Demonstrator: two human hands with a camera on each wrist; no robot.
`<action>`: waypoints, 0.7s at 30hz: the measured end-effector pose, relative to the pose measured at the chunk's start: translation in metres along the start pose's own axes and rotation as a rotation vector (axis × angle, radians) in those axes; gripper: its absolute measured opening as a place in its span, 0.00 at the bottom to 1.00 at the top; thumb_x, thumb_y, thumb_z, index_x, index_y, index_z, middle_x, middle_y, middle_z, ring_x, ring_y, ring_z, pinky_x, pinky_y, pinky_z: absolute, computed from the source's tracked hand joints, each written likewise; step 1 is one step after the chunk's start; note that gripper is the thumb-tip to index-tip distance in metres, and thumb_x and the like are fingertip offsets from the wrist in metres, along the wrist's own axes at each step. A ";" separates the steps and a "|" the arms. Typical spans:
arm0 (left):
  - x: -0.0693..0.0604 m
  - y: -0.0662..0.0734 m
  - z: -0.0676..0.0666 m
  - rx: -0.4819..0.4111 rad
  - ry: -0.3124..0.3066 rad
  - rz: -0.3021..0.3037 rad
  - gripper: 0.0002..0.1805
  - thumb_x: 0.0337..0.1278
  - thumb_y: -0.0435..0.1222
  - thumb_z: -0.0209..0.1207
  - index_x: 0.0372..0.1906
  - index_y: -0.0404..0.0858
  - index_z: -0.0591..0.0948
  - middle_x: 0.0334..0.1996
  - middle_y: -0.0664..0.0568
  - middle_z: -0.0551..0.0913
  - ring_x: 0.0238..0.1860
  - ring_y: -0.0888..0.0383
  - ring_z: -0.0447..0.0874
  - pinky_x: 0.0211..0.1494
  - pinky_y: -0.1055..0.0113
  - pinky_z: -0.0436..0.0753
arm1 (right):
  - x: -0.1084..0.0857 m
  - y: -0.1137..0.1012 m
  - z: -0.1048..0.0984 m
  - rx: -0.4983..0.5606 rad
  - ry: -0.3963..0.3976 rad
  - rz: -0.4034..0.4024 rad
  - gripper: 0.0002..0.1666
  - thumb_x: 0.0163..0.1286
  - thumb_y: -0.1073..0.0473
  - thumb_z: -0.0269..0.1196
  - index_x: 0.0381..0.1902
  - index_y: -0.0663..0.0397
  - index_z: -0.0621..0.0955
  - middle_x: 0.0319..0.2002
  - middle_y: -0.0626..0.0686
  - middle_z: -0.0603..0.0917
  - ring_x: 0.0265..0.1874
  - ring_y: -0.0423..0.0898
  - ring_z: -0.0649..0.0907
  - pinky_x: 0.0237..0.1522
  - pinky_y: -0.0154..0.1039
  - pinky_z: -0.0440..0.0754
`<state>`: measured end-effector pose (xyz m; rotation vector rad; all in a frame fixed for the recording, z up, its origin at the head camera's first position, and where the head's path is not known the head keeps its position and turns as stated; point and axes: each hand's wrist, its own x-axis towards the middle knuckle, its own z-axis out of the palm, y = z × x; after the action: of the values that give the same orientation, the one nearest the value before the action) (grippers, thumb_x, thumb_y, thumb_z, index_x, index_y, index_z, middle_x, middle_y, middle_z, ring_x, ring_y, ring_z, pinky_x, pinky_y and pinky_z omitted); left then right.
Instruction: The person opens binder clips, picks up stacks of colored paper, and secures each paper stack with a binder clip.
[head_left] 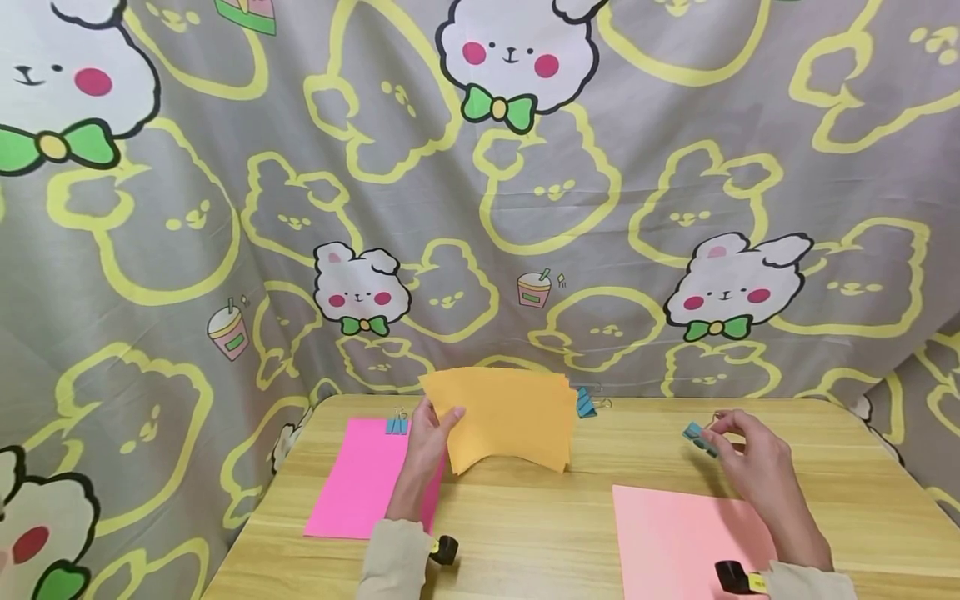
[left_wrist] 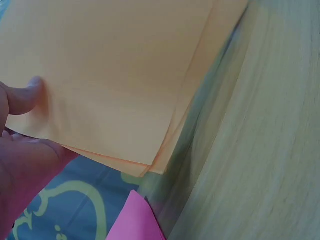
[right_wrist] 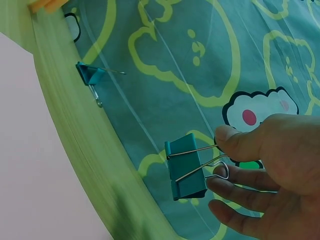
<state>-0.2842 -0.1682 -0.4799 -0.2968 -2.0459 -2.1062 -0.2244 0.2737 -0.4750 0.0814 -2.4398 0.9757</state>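
Orange sheets (head_left: 513, 421) — in left hand (head_left: 427, 442) | blue clip (head_left: 701, 439) — in right hand (head_left: 759, 460)

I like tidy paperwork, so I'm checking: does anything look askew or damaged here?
Slightly: the orange sheets held in the left hand bow and aren't squared up, their corners staggered in the left wrist view. That may just be from handling. I see no tears or spills.

Your head camera looks forward and down over the surface (head_left: 536, 525). Close on your hands (head_left: 429, 435), the left wrist camera (head_left: 448, 550) shares with it the orange paper (head_left: 513, 421), the right one (head_left: 731, 577) the held clip (right_wrist: 187, 170).
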 end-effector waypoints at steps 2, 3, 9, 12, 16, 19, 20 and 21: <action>0.000 -0.001 0.001 0.005 0.006 0.013 0.26 0.69 0.24 0.58 0.68 0.27 0.67 0.65 0.39 0.75 0.70 0.47 0.68 0.74 0.51 0.65 | 0.001 0.000 0.000 0.000 0.002 -0.003 0.09 0.68 0.69 0.69 0.33 0.60 0.78 0.52 0.70 0.83 0.50 0.66 0.83 0.32 0.20 0.78; 0.001 -0.001 0.000 0.005 0.005 0.015 0.25 0.69 0.24 0.59 0.67 0.27 0.68 0.64 0.39 0.76 0.68 0.48 0.71 0.72 0.51 0.68 | 0.001 0.000 0.000 -0.001 0.002 -0.004 0.09 0.68 0.69 0.69 0.33 0.60 0.78 0.52 0.70 0.83 0.50 0.66 0.83 0.32 0.22 0.80; 0.001 -0.002 -0.005 0.013 -0.047 -0.009 0.20 0.68 0.23 0.59 0.62 0.30 0.72 0.53 0.41 0.83 0.53 0.52 0.83 0.55 0.61 0.83 | 0.002 -0.001 0.001 0.002 -0.003 -0.003 0.09 0.68 0.69 0.69 0.33 0.61 0.77 0.52 0.71 0.83 0.50 0.68 0.83 0.36 0.48 0.86; 0.000 -0.002 -0.009 0.037 -0.086 -0.013 0.20 0.68 0.23 0.58 0.62 0.30 0.72 0.54 0.42 0.82 0.54 0.53 0.82 0.56 0.60 0.82 | 0.001 -0.001 0.001 0.005 -0.006 0.000 0.09 0.68 0.69 0.69 0.32 0.61 0.77 0.52 0.71 0.83 0.50 0.69 0.83 0.38 0.54 0.85; -0.001 0.001 -0.010 0.082 -0.128 -0.033 0.21 0.68 0.22 0.58 0.64 0.31 0.74 0.56 0.43 0.82 0.57 0.52 0.80 0.61 0.57 0.78 | 0.001 0.000 0.001 0.000 -0.008 -0.001 0.10 0.68 0.69 0.69 0.32 0.60 0.77 0.52 0.70 0.84 0.50 0.68 0.83 0.36 0.47 0.87; -0.002 0.003 -0.008 0.094 -0.139 -0.048 0.21 0.68 0.23 0.58 0.63 0.32 0.75 0.55 0.44 0.82 0.56 0.53 0.80 0.61 0.56 0.77 | 0.001 0.000 0.000 -0.002 -0.010 -0.005 0.09 0.68 0.69 0.69 0.32 0.60 0.77 0.52 0.70 0.84 0.49 0.67 0.84 0.33 0.33 0.85; -0.002 0.003 -0.007 0.091 -0.139 -0.052 0.21 0.68 0.22 0.58 0.63 0.32 0.75 0.55 0.44 0.82 0.55 0.53 0.80 0.61 0.57 0.77 | 0.000 0.000 0.000 -0.003 -0.009 -0.009 0.09 0.68 0.69 0.69 0.32 0.60 0.78 0.52 0.70 0.84 0.49 0.67 0.84 0.33 0.29 0.84; -0.002 0.003 -0.006 0.085 -0.138 -0.057 0.20 0.67 0.22 0.59 0.62 0.32 0.76 0.54 0.44 0.83 0.54 0.53 0.80 0.60 0.57 0.78 | 0.000 0.000 0.000 -0.002 -0.008 -0.012 0.09 0.67 0.69 0.69 0.32 0.60 0.78 0.51 0.70 0.84 0.49 0.67 0.84 0.32 0.26 0.83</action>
<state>-0.2819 -0.1747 -0.4778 -0.3853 -2.2398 -2.0773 -0.2249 0.2735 -0.4751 0.0991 -2.4445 0.9699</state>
